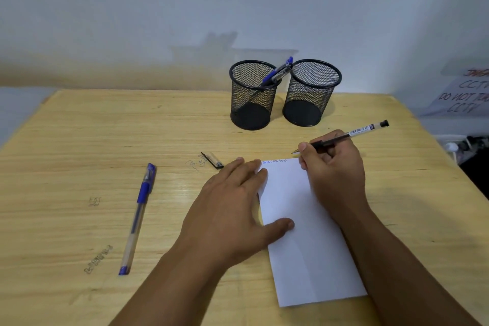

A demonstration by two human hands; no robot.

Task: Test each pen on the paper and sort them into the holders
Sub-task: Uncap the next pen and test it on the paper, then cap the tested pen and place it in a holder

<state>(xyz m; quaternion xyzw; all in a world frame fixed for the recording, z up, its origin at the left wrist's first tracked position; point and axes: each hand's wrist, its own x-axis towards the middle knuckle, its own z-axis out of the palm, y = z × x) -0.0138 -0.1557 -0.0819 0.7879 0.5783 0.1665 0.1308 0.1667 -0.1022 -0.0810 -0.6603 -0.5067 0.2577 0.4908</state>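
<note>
Black pen poised at the top edge of the paper, ready for its test stroke.

The right hand (332, 164) pinches the black pen (344, 136) in a writing grip, its tip just past the paper's (304, 233) far edge; the left hand (232, 209) lies flat, fingers straight, pinning the sheet to the counter (79, 153). A cap (213, 160) lies just beside the left hand's fingertips, and a blue pen (137, 217) waits well to the left. The left holder (251, 95) has pens in it; the right holder (311, 92) looks empty. Risk, as I judge it: the stroke marks the counter instead, or the loose cap gets knocked away.
</note>
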